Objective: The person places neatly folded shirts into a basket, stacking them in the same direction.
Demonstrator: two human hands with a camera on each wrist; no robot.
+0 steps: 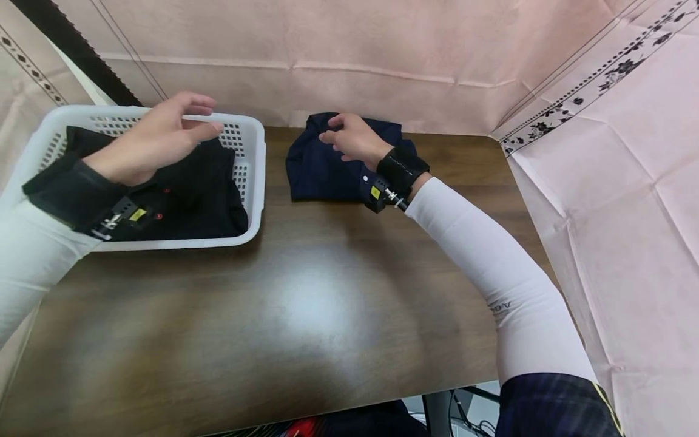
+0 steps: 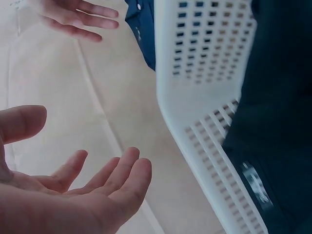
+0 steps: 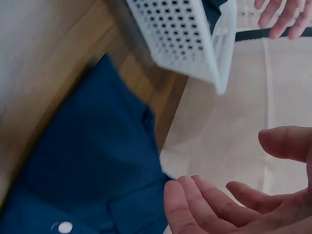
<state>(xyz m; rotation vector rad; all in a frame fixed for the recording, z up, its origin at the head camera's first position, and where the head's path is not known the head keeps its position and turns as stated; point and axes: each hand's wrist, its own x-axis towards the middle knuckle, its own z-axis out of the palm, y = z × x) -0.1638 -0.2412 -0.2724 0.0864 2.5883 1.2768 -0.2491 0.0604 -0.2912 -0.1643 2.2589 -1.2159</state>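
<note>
My left hand [image 1: 169, 136] hovers over the white plastic basket [image 1: 255, 182], fingers loosely extended and holding nothing. Inside the basket lies a folded black garment [image 1: 202, 206] with small red buttons; a pale label [image 2: 257, 185] shows on it in the left wrist view. To the right, my right hand [image 1: 355, 138] hangs above a folded navy garment [image 1: 322, 176] on the table, its fingers relaxed around nothing. A white button [image 3: 65, 227] stands out on the navy cloth in the right wrist view. Both wrists wear black straps.
The brown wooden table [image 1: 306, 315] spreads out in front of the basket and navy garment. Pale pink cloth [image 1: 349, 91] hangs behind it and along the right side. Cables [image 1: 464, 419] and a table leg show below the front edge.
</note>
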